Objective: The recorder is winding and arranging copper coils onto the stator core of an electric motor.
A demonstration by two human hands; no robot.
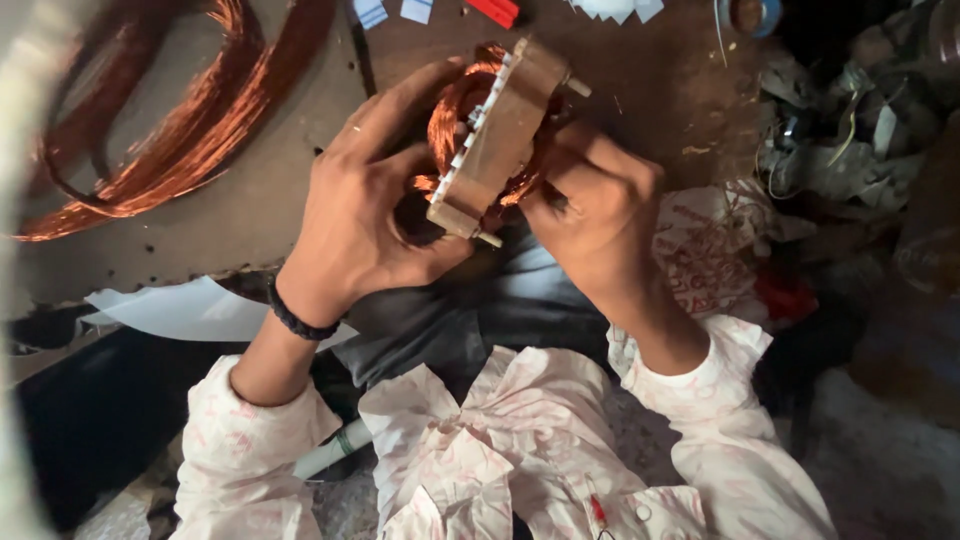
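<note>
Holding one stator [497, 140]: left hand [365, 215], right hand [590, 205].

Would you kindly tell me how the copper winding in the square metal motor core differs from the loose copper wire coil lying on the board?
The copper winding is small, tightly packed and gripped with its square metal motor core by the left hand and right hand; the loose copper wire coil is much larger, open-looped and lies untouched on the board. Both are shiny orange-brown copper wire.
</note>
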